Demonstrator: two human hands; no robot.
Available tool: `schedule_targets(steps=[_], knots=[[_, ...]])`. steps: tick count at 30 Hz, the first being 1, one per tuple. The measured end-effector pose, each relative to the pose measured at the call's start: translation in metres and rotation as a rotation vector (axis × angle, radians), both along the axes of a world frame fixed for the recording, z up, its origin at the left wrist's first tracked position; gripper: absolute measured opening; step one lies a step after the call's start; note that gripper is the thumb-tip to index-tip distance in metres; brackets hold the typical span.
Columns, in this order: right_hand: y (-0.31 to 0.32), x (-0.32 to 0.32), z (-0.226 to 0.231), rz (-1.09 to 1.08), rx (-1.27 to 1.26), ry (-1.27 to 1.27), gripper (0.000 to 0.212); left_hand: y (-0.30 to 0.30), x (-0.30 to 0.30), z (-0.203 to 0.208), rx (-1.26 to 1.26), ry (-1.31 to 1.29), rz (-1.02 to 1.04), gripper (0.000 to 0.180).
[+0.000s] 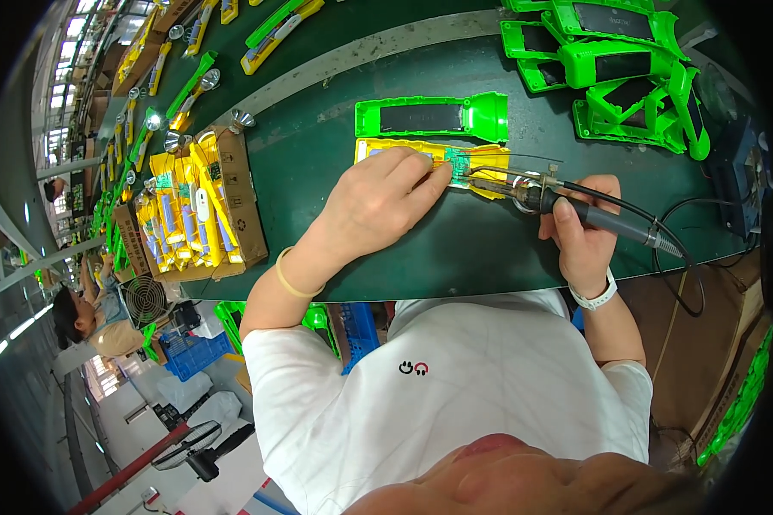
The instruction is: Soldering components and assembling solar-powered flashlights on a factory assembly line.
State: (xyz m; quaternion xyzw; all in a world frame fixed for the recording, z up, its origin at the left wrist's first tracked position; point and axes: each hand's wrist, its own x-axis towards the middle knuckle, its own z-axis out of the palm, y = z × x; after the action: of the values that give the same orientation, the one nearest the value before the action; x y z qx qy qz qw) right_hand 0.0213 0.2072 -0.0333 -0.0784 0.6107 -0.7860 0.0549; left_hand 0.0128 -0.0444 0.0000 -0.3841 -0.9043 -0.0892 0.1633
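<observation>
Soldering at a green bench

The left hand [378,202] presses a yellow shell half [481,159] with a small green circuit board [458,166]; the right hand [585,232] grips a soldering iron [575,210], its tip at the board. A green shell half [429,116] lies just beyond.

left hand [378,202] flat, fingers [429,176] pinched forward — right hand [579,232] curled in a fist-like grip.
</observation>
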Motion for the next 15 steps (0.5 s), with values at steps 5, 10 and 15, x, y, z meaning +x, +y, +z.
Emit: schedule_targets(steps=[5,10,15], knots=[[-0.012,0.001,-0.003,-0.068,0.1,0.053,0.024,0.002,-0.002,0.001,0.007,0.015,-0.041,0.026],[-0.004,0.001,0.001,-0.027,0.071,0.029,0.025,0.001,0.0,-0.001,0.014,0.021,-0.034,0.028],[0.003,0.003,0.003,-0.202,-0.133,0.007,0.025,0.002,-0.001,-0.001,0.011,0.023,-0.037,0.028]])
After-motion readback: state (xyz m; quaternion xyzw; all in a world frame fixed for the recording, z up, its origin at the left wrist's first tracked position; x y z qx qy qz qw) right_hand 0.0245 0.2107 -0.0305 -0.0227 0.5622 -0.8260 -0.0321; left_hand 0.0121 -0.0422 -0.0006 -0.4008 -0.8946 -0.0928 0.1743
